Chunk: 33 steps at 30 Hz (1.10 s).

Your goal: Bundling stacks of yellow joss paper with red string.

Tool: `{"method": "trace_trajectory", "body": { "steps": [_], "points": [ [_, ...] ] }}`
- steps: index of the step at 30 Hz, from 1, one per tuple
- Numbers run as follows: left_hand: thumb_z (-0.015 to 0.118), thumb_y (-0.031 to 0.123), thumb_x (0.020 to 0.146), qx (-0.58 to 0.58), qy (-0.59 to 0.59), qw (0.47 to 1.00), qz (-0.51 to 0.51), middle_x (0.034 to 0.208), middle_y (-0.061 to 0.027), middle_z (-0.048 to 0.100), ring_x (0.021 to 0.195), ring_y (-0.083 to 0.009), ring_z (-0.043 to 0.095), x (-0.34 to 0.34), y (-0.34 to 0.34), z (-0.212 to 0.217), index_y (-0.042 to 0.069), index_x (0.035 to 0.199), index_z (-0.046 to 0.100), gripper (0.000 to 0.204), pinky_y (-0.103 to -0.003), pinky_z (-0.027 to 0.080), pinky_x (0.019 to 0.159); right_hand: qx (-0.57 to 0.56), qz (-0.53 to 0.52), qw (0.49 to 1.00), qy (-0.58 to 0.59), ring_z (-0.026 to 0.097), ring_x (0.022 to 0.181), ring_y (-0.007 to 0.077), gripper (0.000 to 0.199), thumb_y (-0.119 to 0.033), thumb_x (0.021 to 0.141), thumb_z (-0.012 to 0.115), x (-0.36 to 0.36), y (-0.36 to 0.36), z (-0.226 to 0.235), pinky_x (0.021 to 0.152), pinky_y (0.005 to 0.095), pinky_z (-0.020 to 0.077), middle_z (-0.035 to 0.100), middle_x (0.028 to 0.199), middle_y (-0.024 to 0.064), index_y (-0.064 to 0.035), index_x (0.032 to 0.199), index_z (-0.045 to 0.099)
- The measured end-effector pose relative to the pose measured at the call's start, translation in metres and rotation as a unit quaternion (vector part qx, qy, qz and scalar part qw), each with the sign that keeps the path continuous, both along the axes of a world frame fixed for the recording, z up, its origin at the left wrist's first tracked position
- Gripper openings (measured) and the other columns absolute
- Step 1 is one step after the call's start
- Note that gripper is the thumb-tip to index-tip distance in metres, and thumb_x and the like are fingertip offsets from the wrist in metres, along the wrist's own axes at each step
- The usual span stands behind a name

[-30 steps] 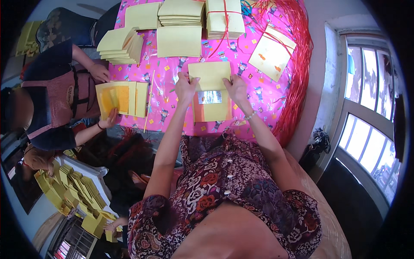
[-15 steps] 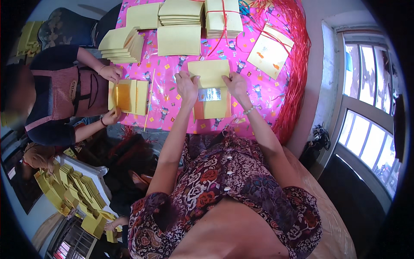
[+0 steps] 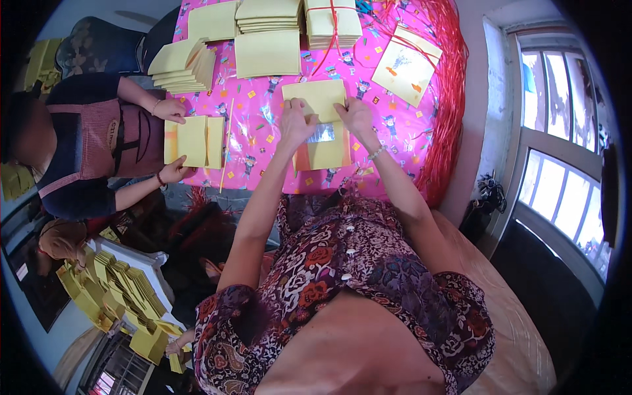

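Note:
Before me on the pink table cover lies a yellow paper sheet (image 3: 320,157) with orange strips at its sides and a silver foil square (image 3: 322,133) in its middle. A plain yellow sheet (image 3: 319,95) covers the part beyond the foil. My left hand (image 3: 297,122) is closed on the left side of this plain sheet, its fingers curled on top. With thumb and fingers my right hand (image 3: 356,122) pinches its near right edge. Both wrists rest close to the lower sheet.
Several stacks of yellow paper (image 3: 268,54) and a bundle tied with red string (image 3: 334,25) stand at the far side. Red plastic strands (image 3: 451,99) hang along the right edge. At left, a co-worker (image 3: 82,141) handles yellow sheets (image 3: 192,141); more paper piles (image 3: 128,289) lie lower left.
My left hand has moved inward over the plain sheet, and the right hand has shifted slightly. The co-worker's shiny orange piece is now covered by a yellow sheet.

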State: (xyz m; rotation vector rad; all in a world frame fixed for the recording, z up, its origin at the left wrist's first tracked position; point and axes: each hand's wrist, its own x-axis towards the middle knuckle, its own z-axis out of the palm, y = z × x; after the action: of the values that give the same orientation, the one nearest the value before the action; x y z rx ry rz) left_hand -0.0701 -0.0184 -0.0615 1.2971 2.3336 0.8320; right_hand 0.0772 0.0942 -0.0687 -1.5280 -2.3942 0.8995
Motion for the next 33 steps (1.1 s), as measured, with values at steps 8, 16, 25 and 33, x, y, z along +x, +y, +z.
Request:
{"method": "trace_trajectory", "body": {
  "steps": [8, 16, 25, 33],
  "points": [
    [0.076, 0.018, 0.075, 0.026, 0.022, 0.999, -0.004, 0.105, -0.0194, 0.049, 0.099, -0.0355, 0.054, 0.006, -0.002, -0.006, -0.001, 0.109, 0.048, 0.049, -0.042, 0.048, 0.083, 0.024, -0.004, 1.0, -0.011, 0.065, 0.069, 0.0337, 0.041, -0.044, 0.085, 0.064, 0.0, 0.001, -0.009, 0.062, 0.0452, 0.0481, 0.064, 0.072, 0.0172, -0.0031, 0.081, 0.063],
    [0.077, 0.016, 0.074, 0.015, 0.023, 0.999, 0.016, 0.104, -0.0194, 0.05, 0.097, -0.0353, 0.055, 0.012, -0.002, -0.001, 0.0, 0.11, 0.048, 0.049, -0.042, 0.048, 0.082, 0.019, 0.004, 1.0, -0.005, 0.063, 0.07, 0.0342, 0.043, -0.046, 0.085, 0.063, 0.003, 0.002, -0.009, 0.062, 0.0455, 0.0476, 0.063, 0.074, 0.0168, -0.003, 0.081, 0.061],
    [0.078, 0.015, 0.074, 0.034, 0.047, 0.998, 0.007, 0.103, -0.0195, 0.051, 0.096, -0.0349, 0.055, 0.016, -0.003, -0.002, -0.001, 0.11, 0.048, 0.049, -0.041, 0.047, 0.08, 0.233, 0.026, 0.965, 0.118, 0.057, 0.084, 0.0328, 0.027, -0.021, 0.077, 0.074, 0.002, -0.033, 0.018, 0.07, 0.044, 0.0476, 0.058, 0.085, 0.0134, -0.0047, 0.09, 0.057],
    [0.078, 0.017, 0.074, 0.063, 0.061, 0.996, -0.019, 0.103, -0.0192, 0.05, 0.097, -0.0353, 0.053, 0.017, -0.009, -0.008, -0.001, 0.112, 0.048, 0.052, -0.042, 0.045, 0.082, 0.215, 0.061, 0.967, 0.118, 0.057, 0.078, 0.0278, 0.019, -0.019, 0.076, 0.074, 0.007, -0.049, -0.003, 0.068, 0.0391, 0.0474, 0.058, 0.08, 0.0079, -0.008, 0.079, 0.059]
  ]
}}
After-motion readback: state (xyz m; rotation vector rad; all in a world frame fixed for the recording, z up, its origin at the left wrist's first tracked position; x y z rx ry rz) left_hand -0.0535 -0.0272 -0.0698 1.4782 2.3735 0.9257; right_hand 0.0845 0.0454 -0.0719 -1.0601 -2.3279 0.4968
